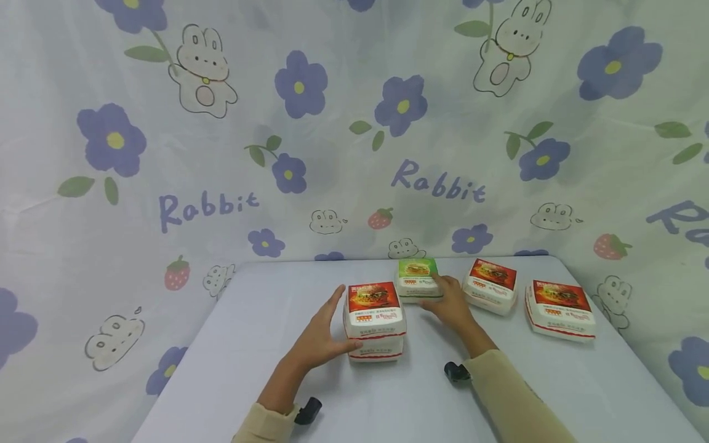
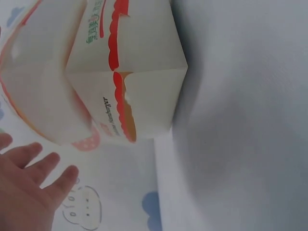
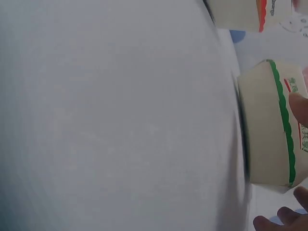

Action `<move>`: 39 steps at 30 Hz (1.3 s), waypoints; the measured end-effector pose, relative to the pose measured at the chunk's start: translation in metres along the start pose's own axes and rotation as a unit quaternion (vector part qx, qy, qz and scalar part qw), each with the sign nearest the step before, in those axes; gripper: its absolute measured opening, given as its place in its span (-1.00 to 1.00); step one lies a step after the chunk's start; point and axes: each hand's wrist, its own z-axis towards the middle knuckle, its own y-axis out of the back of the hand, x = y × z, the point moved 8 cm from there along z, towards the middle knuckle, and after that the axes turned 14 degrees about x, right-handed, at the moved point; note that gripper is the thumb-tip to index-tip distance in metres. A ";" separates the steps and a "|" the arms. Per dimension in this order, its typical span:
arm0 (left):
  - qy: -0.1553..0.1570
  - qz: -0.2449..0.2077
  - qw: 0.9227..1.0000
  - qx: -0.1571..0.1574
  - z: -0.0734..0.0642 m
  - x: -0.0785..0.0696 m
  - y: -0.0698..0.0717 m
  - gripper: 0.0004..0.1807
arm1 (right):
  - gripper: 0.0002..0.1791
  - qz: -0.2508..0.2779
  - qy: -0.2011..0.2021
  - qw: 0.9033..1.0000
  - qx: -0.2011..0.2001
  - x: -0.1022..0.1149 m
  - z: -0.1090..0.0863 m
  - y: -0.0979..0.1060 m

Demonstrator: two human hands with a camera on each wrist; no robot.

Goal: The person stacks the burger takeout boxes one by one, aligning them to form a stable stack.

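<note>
Two burger boxes are stacked one on the other; the upper box (image 1: 373,311) has a red burger picture on its lid, and under it sits the lower box (image 1: 376,349). My left hand (image 1: 318,338) is beside the stack's left side, fingers spread, thumb near the front. In the left wrist view its fingers (image 2: 62,185) stand apart from the boxes. Behind and right of the stack is a green-topped burger box (image 1: 416,284). My right hand (image 1: 454,304) is at its right side, thumb (image 3: 299,108) before its front face, the other fingers spread beyond its edge.
To the right on the white table (image 1: 266,307) stand two more red-topped burger boxes, one angled (image 1: 490,286) and one farther right (image 1: 560,311). A curtain printed with rabbits and flowers (image 1: 332,154) hangs along the table's back edge.
</note>
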 end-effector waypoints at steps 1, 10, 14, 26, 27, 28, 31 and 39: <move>-0.002 -0.003 1.000 -0.001 0.001 -0.001 0.001 0.29 | 0.05 0.001 0.001 1.000 -0.002 0.000 0.002 0.000; -0.008 -0.024 1.000 0.006 0.002 -0.002 -0.004 0.27 | 0.30 -0.027 -0.008 0.999 0.031 -0.013 0.029 -0.002; -0.005 -0.011 1.000 0.002 0.002 -0.003 -0.003 0.30 | 0.35 -0.016 -0.016 0.998 0.058 -0.019 0.036 -0.005; -0.008 0.009 1.000 -0.004 0.006 -0.006 0.005 0.31 | 0.24 -0.007 0.010 0.998 0.060 -0.014 0.040 -0.005; -0.009 0.008 1.000 -0.005 0.006 -0.007 0.005 0.30 | 0.22 -0.011 0.012 0.998 0.057 -0.014 0.040 -0.005; -0.008 0.007 1.000 -0.005 0.006 -0.007 0.005 0.30 | 0.21 -0.017 0.013 0.998 0.054 -0.013 0.040 -0.005; -0.005 0.005 1.000 -0.003 0.006 -0.007 0.005 0.29 | 0.18 -0.032 0.017 0.998 0.046 -0.010 0.039 -0.003; 0.004 0.004 1.000 -0.001 0.005 -0.002 0.005 0.31 | 0.26 -0.026 0.009 0.997 0.068 -0.011 0.041 -0.004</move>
